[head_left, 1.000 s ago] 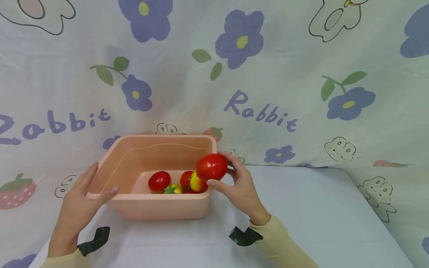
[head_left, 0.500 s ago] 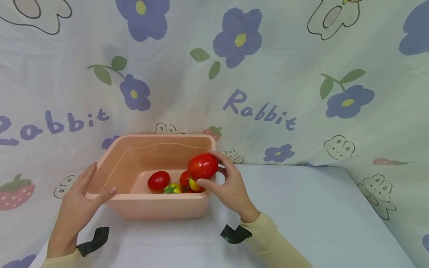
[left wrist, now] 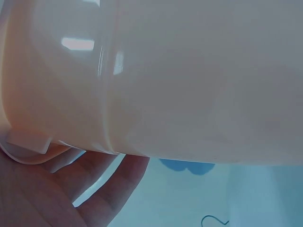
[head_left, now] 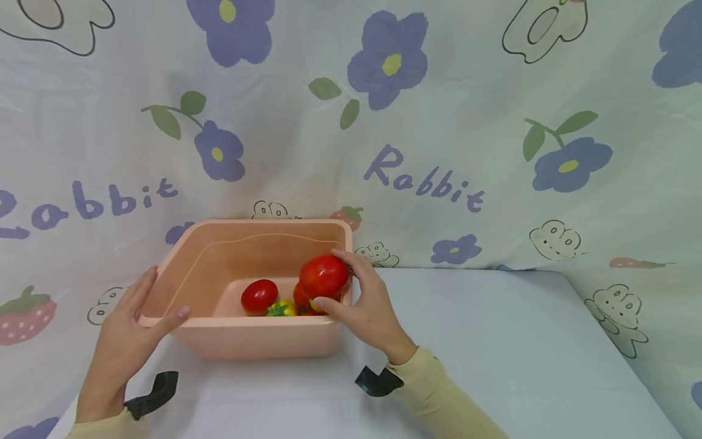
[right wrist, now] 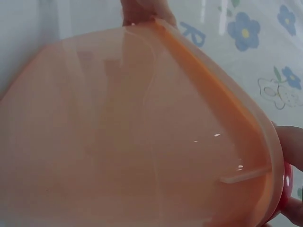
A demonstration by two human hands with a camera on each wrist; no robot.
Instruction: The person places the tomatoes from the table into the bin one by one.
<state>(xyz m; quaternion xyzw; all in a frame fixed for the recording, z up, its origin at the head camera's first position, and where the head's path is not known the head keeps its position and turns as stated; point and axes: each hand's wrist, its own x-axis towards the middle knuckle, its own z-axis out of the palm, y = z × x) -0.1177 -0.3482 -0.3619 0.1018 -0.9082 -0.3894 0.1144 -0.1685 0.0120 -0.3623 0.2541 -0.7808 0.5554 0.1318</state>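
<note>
My left hand (head_left: 128, 335) grips the left side of a pink plastic tub (head_left: 258, 338), thumb over the rim; in the left wrist view its fingers (left wrist: 116, 189) lie along the outer wall. With thumb and fingers, my right hand (head_left: 373, 311) holds a glossy red tomato (head_left: 323, 276) over the tub's right end, inside the rim. Below it, another red tomato (head_left: 259, 297) and a yellow-green tomato (head_left: 282, 308) lie on the tub's floor. More red and yellow fruit there is partly hidden by the held one. The right wrist view shows mostly tub wall (right wrist: 118, 132).
The tub stands on a white-covered table (head_left: 482, 353), close to the back cloth (head_left: 296, 152) printed with flowers and rabbits. Table surface stretches to the right of the tub. Each wrist carries a black camera mount (head_left: 378, 381).
My right hand has moved left with the red tomato, from over the tub's right rim to inside it, and slightly down in the last half second. The left hand keeps its grip.
</note>
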